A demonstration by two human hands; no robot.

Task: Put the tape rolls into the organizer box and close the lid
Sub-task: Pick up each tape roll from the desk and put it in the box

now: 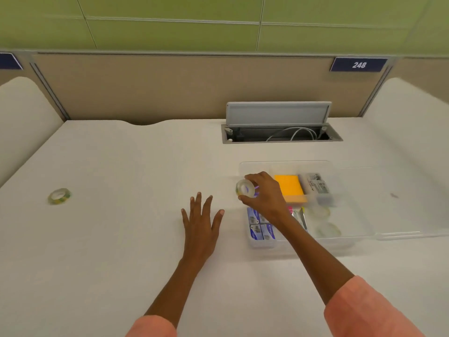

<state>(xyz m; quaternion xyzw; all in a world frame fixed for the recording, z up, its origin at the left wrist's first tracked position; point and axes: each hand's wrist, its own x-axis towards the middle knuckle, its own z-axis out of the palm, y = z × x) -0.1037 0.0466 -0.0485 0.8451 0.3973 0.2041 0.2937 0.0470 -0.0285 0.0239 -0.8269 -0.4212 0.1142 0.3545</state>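
Observation:
My right hand [266,194] grips a clear tape roll [244,187] at the left edge of the clear organizer box [357,215], just above the desk. Two more clear tape rolls [325,221] lie in the box's front right compartment. Another tape roll [59,195] with a green and yellow pattern lies flat on the desk at the far left. My left hand [201,224] rests flat on the desk with its fingers spread, left of the box. The box's clear lid [398,200] lies open to the right.
The box also holds an orange sticky-note pad [289,184], small blue staple boxes [261,227] and a grey labelled item [314,184]. Behind it an open cable hatch [279,125] with its flap upright sits in the white desk [109,239]. A beige partition bounds the back.

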